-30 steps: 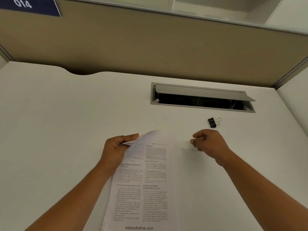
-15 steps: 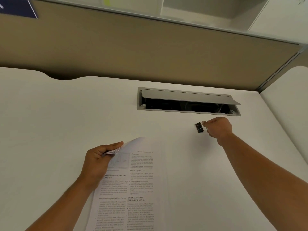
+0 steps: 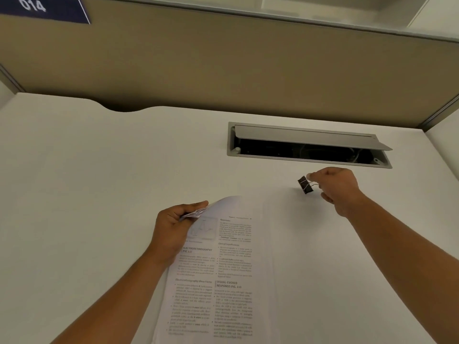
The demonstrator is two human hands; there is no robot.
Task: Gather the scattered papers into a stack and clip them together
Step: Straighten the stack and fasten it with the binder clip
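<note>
Item, nearest me: papers (image 3: 218,274), gathered into one stack on the bench (image 3: 74,194), running from 6 o'clock up to centre. Item: my left hand (image 3: 171,229), grip clamped on the stack's upper-left corner, lifting it. Item, at 2 o'clock: my right hand (image 3: 335,187), grip pinched on the wire handles of the binder clip (image 3: 305,184), raised clear of the bench. Item, farthest: cable hatch (image 3: 308,145), lid ajar. Gathering looks done; I judge clipping remains.
</note>
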